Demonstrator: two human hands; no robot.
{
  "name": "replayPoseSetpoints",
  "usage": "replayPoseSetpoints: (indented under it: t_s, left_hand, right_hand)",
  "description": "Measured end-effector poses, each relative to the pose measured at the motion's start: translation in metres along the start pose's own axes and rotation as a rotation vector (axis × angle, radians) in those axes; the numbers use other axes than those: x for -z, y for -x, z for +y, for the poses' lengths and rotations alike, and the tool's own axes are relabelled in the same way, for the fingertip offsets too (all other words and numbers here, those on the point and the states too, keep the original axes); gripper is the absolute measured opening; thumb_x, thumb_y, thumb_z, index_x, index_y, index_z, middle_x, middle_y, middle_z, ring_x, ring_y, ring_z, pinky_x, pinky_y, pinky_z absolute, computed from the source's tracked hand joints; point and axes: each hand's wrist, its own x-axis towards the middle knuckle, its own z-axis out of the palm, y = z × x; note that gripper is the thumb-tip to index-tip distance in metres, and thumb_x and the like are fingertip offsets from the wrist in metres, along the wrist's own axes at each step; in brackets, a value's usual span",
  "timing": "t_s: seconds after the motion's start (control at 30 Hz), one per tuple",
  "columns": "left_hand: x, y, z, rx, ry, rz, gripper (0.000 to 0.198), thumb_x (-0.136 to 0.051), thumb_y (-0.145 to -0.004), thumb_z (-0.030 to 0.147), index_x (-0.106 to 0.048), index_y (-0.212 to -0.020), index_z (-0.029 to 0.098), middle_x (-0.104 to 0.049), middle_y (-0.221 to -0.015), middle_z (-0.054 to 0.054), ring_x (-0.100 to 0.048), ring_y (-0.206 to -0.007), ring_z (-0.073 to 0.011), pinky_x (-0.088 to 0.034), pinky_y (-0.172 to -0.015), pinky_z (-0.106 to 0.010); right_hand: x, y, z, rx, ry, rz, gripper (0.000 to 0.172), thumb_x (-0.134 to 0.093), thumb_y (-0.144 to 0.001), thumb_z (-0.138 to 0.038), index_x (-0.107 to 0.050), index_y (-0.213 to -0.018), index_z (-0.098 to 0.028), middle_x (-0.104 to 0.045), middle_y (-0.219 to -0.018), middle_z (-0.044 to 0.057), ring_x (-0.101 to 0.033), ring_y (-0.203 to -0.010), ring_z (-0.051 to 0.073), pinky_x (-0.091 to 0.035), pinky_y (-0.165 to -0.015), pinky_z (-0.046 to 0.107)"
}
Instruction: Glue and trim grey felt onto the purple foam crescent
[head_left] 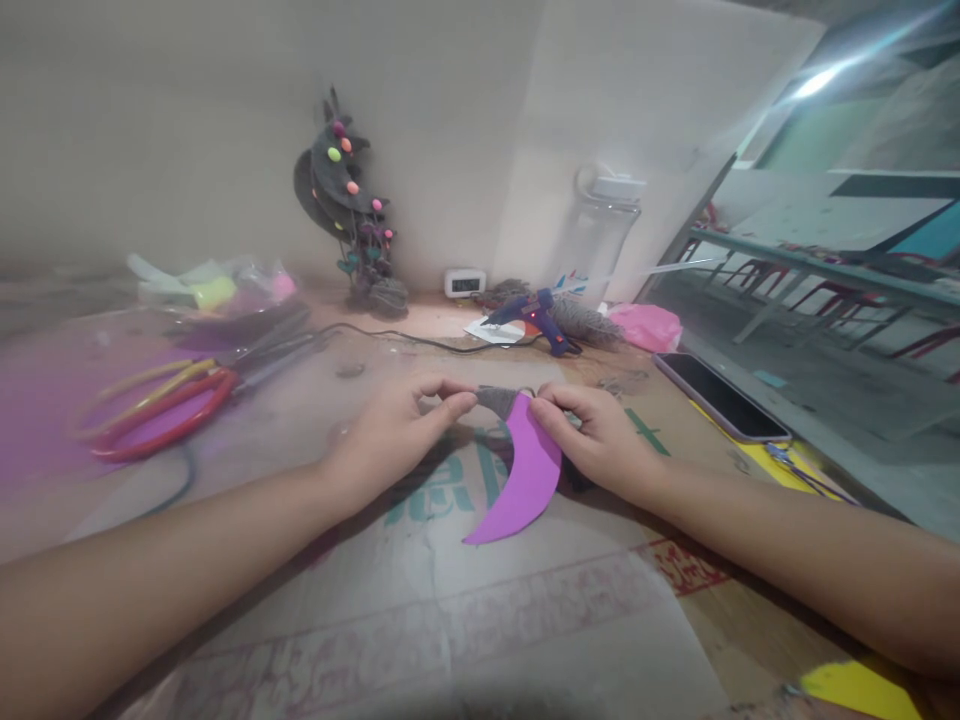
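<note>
A flat purple crescent [534, 475] hangs between my hands above the table, one point aimed down and left. Grey yarn [496, 401] covers its upper end. My left hand [420, 425] pinches the tip of that yarn-covered end between thumb and fingers. At the crescent's upper right edge, just beside where the yarn stops, my right hand [589, 425] is closed on it with thumb and bent fingers. Whether the right fingers also hold a loose yarn strand is hidden.
A blue glue gun [534, 318] lies behind my hands, its cord running left. Red-handled scissors [169, 415] are at left, a phone [721, 397] at right. Behind stand a decorated grey crescent [341, 185], a small clock [465, 284] and a clear bottle [600, 240].
</note>
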Motion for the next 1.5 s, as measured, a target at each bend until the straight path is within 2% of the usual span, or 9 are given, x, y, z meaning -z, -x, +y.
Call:
replayPoseSetpoints:
  t_s: [0.43,0.53,0.7,0.83,0.97,1.1,1.23,1.4,1.5]
  left_hand:
    - [0.002,-0.003,-0.002,-0.064,-0.044,0.037,0.026,-0.052,-0.089,0.044,-0.061,-0.087,0.019,-0.071,-0.086,-0.002,-0.065,-0.076,-0.0183,-0.047,-0.071,-0.028]
    - [0.002,-0.005,-0.008,-0.087,-0.092,0.047,0.027,-0.049,-0.091,0.043,-0.059,-0.087,0.019,-0.068,-0.085,-0.002,-0.061,-0.074,-0.0178,-0.045,-0.071,-0.028]
    - [0.001,-0.011,-0.025,-0.162,-0.073,0.153,0.032,-0.034,-0.098,0.040,-0.052,-0.081,0.020,-0.058,-0.081,-0.001,-0.055,-0.082,-0.0176,-0.043,-0.075,-0.029]
    - [-0.001,-0.012,-0.028,-0.158,-0.021,0.092,0.037,-0.033,-0.098,0.045,-0.058,-0.085,0.019,-0.062,-0.083,-0.002,-0.059,-0.085,-0.0188,-0.045,-0.077,-0.030]
    - [-0.002,-0.008,-0.015,-0.093,0.021,-0.048,0.031,-0.048,-0.092,0.046,-0.062,-0.095,0.019,-0.068,-0.091,-0.003,-0.065,-0.085,-0.0206,-0.048,-0.077,-0.031]
    - [0.000,-0.004,-0.006,-0.078,-0.006,-0.069,0.028,-0.050,-0.091,0.045,-0.061,-0.090,0.018,-0.070,-0.082,-0.003,-0.066,-0.080,-0.0199,-0.048,-0.075,-0.030]
    - [0.000,-0.003,-0.008,-0.099,-0.021,-0.119,0.029,-0.052,-0.090,0.045,-0.065,-0.096,0.019,-0.072,-0.088,-0.002,-0.065,-0.081,-0.0185,-0.048,-0.076,-0.029]
    - [0.000,-0.002,-0.010,-0.114,-0.091,-0.210,0.030,-0.051,-0.090,0.044,-0.068,-0.091,0.019,-0.073,-0.083,-0.002,-0.062,-0.069,-0.0161,-0.045,-0.061,-0.025]
    - [0.000,-0.001,-0.009,-0.175,-0.120,-0.209,0.030,-0.048,-0.091,0.040,-0.069,-0.088,0.020,-0.073,-0.085,-0.002,-0.063,-0.076,-0.0169,-0.046,-0.065,-0.025]
  right_hand:
    - [0.001,-0.001,-0.002,0.007,0.016,-0.002,0.032,-0.043,-0.093,-0.031,-0.041,-0.062,-0.020,-0.041,-0.056,-0.003,-0.041,-0.053,0.010,-0.032,-0.052,0.023]
    - [0.001,0.000,-0.001,0.008,0.009,0.007,0.032,-0.043,-0.093,-0.031,-0.040,-0.062,-0.020,-0.040,-0.056,-0.004,-0.040,-0.053,0.010,-0.031,-0.052,0.024]
    - [0.000,-0.001,0.002,-0.023,0.005,0.027,0.034,-0.043,-0.094,-0.033,-0.041,-0.063,-0.020,-0.039,-0.057,-0.003,-0.040,-0.055,0.010,-0.032,-0.053,0.023]
    - [-0.001,-0.002,0.003,-0.043,-0.011,0.046,0.035,-0.043,-0.094,-0.035,-0.041,-0.063,-0.019,-0.038,-0.057,-0.004,-0.039,-0.055,0.010,-0.031,-0.052,0.023]
    - [-0.001,-0.002,0.002,-0.044,-0.020,0.028,0.034,-0.042,-0.094,-0.034,-0.043,-0.063,-0.019,-0.041,-0.057,-0.003,-0.042,-0.054,0.010,-0.033,-0.052,0.022]
    - [-0.001,-0.002,0.000,-0.010,-0.002,0.006,0.034,-0.044,-0.092,-0.030,-0.040,-0.060,-0.020,-0.040,-0.055,-0.004,-0.041,-0.052,0.009,-0.031,-0.051,0.022]
    - [-0.002,-0.001,0.003,0.012,0.002,-0.040,0.034,-0.044,-0.093,-0.030,-0.043,-0.062,-0.019,-0.044,-0.055,-0.004,-0.044,-0.053,0.009,-0.033,-0.052,0.020]
    - [-0.005,0.000,0.008,0.100,0.021,-0.077,0.032,-0.045,-0.094,-0.030,-0.048,-0.064,-0.018,-0.046,-0.058,-0.003,-0.044,-0.055,0.009,-0.032,-0.053,0.020]
    - [-0.004,-0.001,0.006,0.119,0.030,-0.078,0.033,-0.045,-0.094,-0.030,-0.047,-0.063,-0.018,-0.046,-0.057,-0.003,-0.044,-0.054,0.009,-0.032,-0.053,0.020]
